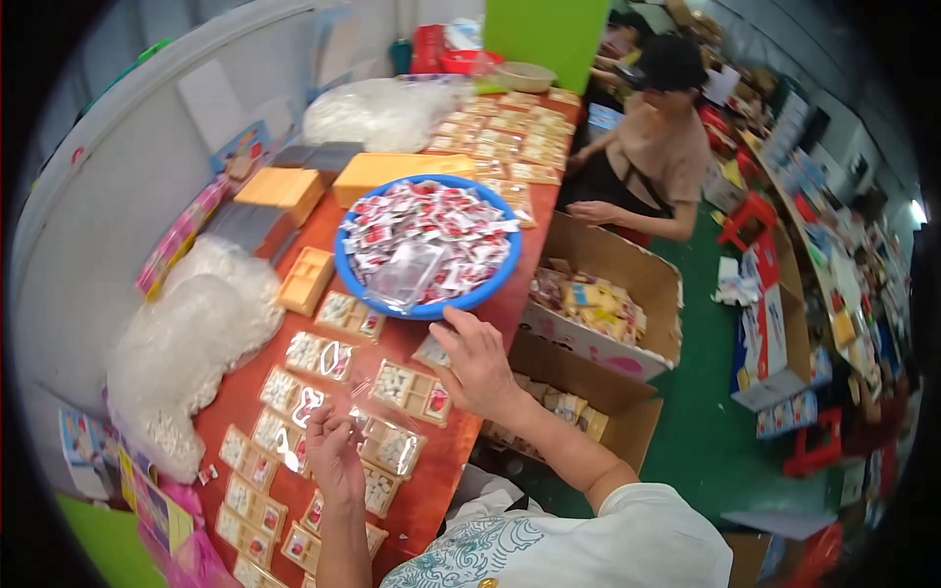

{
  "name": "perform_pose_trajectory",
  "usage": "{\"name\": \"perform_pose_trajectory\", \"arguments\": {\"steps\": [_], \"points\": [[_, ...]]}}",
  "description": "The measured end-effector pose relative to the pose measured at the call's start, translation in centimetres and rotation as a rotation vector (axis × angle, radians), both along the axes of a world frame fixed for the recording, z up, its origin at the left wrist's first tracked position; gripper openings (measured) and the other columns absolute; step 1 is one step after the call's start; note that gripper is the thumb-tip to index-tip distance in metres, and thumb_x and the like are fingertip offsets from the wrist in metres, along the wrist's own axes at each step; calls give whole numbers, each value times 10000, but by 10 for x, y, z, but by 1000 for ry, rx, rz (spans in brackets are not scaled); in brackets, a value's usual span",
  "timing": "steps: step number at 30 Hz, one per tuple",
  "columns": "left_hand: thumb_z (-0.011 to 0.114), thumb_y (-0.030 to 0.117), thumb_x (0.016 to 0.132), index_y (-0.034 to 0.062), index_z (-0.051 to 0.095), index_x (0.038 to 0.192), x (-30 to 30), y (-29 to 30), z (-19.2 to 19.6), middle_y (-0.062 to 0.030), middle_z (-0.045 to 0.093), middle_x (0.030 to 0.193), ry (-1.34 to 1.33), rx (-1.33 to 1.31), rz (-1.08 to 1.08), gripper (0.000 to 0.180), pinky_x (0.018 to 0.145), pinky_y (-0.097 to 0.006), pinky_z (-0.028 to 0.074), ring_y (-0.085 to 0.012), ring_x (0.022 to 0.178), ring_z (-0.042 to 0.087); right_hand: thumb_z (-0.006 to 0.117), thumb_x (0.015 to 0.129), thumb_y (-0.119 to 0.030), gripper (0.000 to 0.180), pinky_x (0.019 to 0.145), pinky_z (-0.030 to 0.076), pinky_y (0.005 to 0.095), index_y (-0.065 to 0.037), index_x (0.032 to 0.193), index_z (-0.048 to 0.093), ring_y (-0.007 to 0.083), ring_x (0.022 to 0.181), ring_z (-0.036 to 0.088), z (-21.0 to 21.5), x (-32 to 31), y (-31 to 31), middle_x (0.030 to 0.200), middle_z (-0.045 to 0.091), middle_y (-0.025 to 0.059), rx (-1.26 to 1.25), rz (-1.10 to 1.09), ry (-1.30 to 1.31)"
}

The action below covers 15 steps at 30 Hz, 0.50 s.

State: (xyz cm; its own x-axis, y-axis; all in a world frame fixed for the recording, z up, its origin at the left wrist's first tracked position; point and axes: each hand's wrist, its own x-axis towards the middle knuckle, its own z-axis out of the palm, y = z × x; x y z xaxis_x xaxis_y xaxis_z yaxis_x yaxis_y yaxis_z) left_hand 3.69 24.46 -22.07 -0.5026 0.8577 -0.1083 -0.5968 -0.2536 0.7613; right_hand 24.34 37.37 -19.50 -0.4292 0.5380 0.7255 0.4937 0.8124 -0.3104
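My right hand (pixel 476 365) reaches over the table with its fingers stretched apart, just below the rim of a blue basin (pixel 341 263). Small red-and-white sachets (pixel 431 218) fill that basin, and a few clear plastic covers (pixel 404 276) lie on top of them. A tray partly shows beneath my right fingers. My left hand (pixel 335 453) is closed, fingers curled, above rows of small beige trays; whatever it pinches is hidden or see-through. Beside it lies a beige compartment tray (pixel 410 390) with white pieces and a red item. Glossy clear plastic covers several trays, including one tray (pixel 392 446) near my left hand.
Large clear bags of white pieces (pixel 186 343) line the left wall. Stacked yellow trays (pixel 402 176) stand behind the basin, with more filled trays (pixel 510 132) beyond. Cardboard boxes (pixel 613 345) adjoin the table's right edge. Another person (pixel 652 147) sits at the far right.
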Motion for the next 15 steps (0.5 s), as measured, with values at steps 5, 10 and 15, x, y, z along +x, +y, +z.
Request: {"name": "perform_pose_trajectory", "arguments": {"steps": [5,10,15], "points": [[614,-36,766,70,524,1109,-16,-15,0,-54,607,869,-60,-33,49,370,676,-270,440,-147,778,558,706,715,-148,630,986,306,472,-18,1280,459,371,1250,399,-16,-34,20,1364,379,243,88,-19,-102],[605,-41,780,63,518,1108,-28,-10,2,-77,620,899,-139,5,110,354,721,-312,478,-190,813,597,670,765,-85,561,965,355,429,32,1271,459,360,1196,448,3,-50,2,1294,453,227,-9,110,-8],[577,-64,804,50,512,1092,-30,18,0,-93,626,948,-253,104,18,316,748,-315,508,-207,870,614,617,835,-61,541,795,457,284,33,1326,410,187,932,577,-7,-79,-31,1085,546,136,-816,570,180]]}}
